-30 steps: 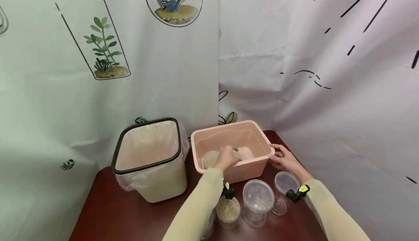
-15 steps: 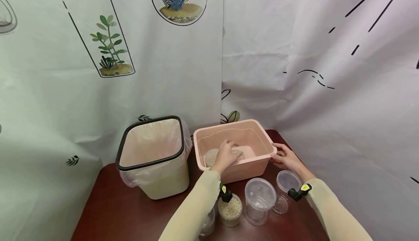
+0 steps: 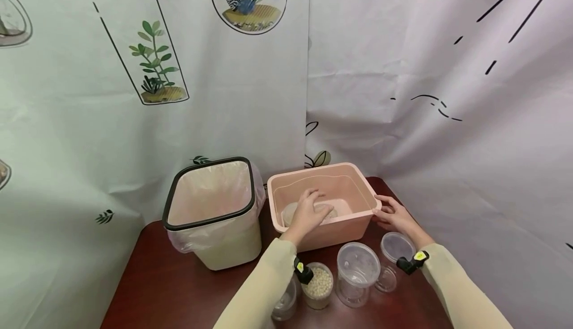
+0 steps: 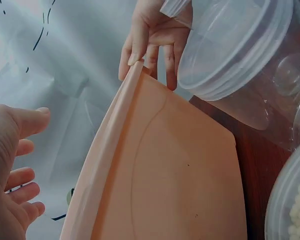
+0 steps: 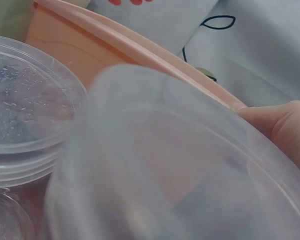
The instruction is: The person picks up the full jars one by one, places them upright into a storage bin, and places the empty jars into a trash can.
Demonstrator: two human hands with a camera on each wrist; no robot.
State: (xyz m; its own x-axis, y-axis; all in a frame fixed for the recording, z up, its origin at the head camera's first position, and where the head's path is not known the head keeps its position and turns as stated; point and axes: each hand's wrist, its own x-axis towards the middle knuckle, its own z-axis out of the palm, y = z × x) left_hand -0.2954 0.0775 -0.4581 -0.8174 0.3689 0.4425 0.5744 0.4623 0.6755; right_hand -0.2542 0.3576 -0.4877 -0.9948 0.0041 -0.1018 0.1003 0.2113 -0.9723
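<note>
My left hand (image 3: pixel 306 215) hovers over the front left part of a pink plastic tub (image 3: pixel 329 229), thumb and fingers apart. Nothing shows between its loosely bent fingers in the left wrist view, where the hand (image 4: pixel 15 170) is beside the tub's rim. Below it, partly hidden, a pale round container (image 3: pixel 288 214) lies inside the tub near another rounded pale thing (image 3: pixel 330 211). My right hand (image 3: pixel 396 217) grips the tub's front right corner. Its thumb presses the rim while the other fingers hang down outside, as the left wrist view shows of this right hand (image 4: pixel 160 35).
In front of the tub stand a clear tub filled with small cream balls (image 3: pixel 319 285), a clear plastic container (image 3: pixel 358 269) and a lidded clear container (image 3: pixel 397 247) by my right wrist. Another clear container (image 3: pixel 285 304) is partly behind my left sleeve. A lined bin (image 3: pixel 230 244) stands left.
My left hand has risen from lower in the tub, and its curled fingers have spread apart. My right hand keeps its hold on the corner. The head view has shifted slightly.
</note>
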